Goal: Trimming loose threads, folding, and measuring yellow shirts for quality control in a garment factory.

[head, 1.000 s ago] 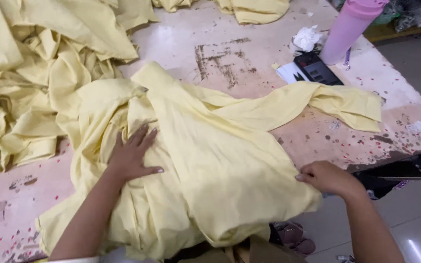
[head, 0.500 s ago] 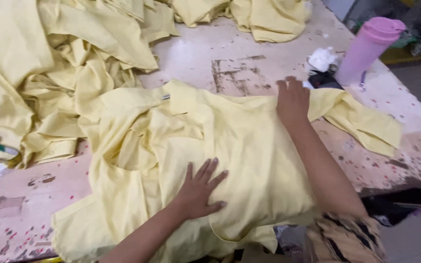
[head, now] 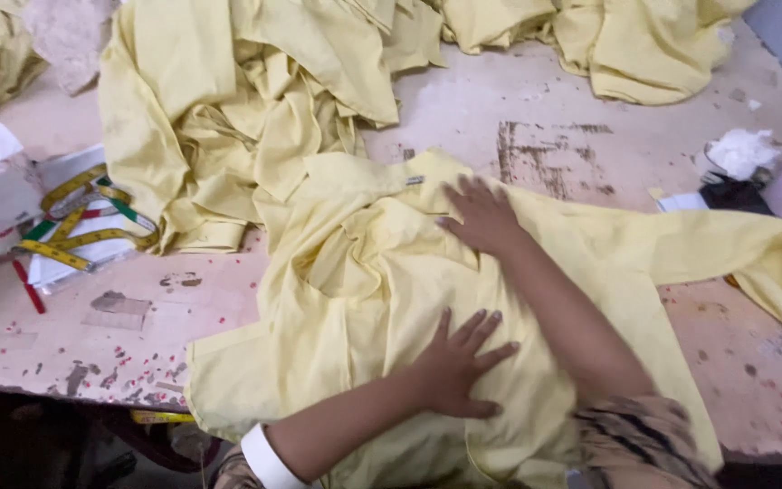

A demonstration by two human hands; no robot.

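A yellow measuring tape [head: 79, 222] lies coiled at the left of my bench [head: 536, 136], beside a heap of yellow garments [head: 246, 118]. Right of that, the yellow shirt [head: 364, 299] is spread across the bench's near edge, under both my hands. My left hand [head: 459, 362] lies flat on its lower middle, fingers spread — gripping nothing. My right hand [head: 481, 217] reaches further up, palm down, fingers splayed near the collar. Far right — crumpled white paper [head: 739, 149].

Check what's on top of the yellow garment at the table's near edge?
Both hands lie flat on the yellow garment: left hand near, right hand farther up. The table beneath it is covered.
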